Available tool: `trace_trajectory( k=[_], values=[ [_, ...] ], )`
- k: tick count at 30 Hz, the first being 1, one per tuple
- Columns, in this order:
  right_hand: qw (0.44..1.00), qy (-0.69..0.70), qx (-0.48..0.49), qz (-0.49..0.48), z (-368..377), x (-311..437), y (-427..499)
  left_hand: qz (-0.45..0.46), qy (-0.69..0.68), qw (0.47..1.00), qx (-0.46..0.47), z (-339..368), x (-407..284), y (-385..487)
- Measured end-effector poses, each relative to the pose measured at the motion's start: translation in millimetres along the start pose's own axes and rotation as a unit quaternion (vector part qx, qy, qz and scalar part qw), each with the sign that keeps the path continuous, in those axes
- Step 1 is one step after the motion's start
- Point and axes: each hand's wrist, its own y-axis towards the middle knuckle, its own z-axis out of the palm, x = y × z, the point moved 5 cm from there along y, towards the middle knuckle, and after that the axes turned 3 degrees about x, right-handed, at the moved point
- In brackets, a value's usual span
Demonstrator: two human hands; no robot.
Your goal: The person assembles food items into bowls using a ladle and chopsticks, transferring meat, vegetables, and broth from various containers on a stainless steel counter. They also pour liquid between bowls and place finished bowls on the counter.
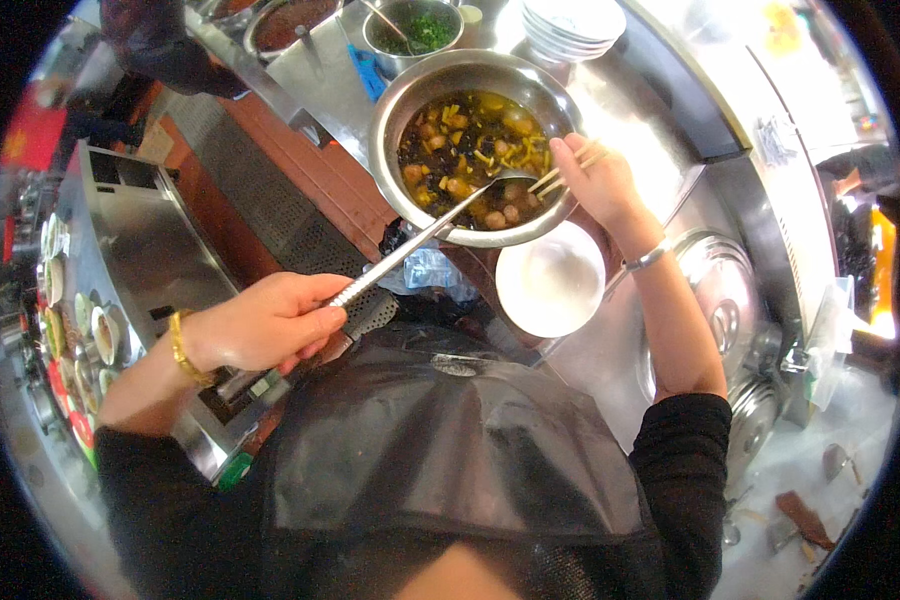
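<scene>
My left hand [289, 319] grips the handle of a long metal ladle [412, 244], whose bowl lies at the surface of the soup. The soup [457, 157], with meatballs, dark pieces and yellow strips, fills part of a large steel basin [405, 202]. My right hand [596, 176] holds a pair of light chopsticks [559, 174] over the basin's right side, their tips beside the ladle's bowl. A white bowl [550, 279] sits just below the basin's near right rim, with no food visible inside.
Behind the basin stand a steel bowl of chopped greens [424, 34], a blue cloth-like item [367, 71] and stacked white plates or bowls [574, 26]. Round metal lids [720, 292] lie at right. A steel cabinet [157, 225] is at left. Another person's arm [859, 176] shows far right.
</scene>
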Motion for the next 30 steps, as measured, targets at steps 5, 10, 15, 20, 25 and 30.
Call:
trace_trajectory(
  k=[5,10,15,20,25,30],
  values=[
    [0.991,0.123,0.025,0.051,3,-8,-2,-0.04,-0.052,0.998,0.003,-6,-2,-24],
    [0.977,0.202,0.02,0.065,0,-11,-9,-0.015,-0.135,0.991,0.009,-10,5,-29],
    [0.985,0.155,0.018,0.078,3,-10,-14,-0.001,-0.26,0.965,0.027,-12,13,-17],
    [0.986,0.152,0.037,0.066,8,-4,-11,-0.016,-0.318,0.947,0.044,-14,13,-20],
    [0.958,0.276,0.011,0.075,1,-8,-13,0.008,-0.489,0.868,0.082,-15,23,-23],
    [0.964,0.252,-0.048,0.069,-16,-14,-22,0.061,-0.686,0.7,0.189,-1,42,-5]
  ],
)
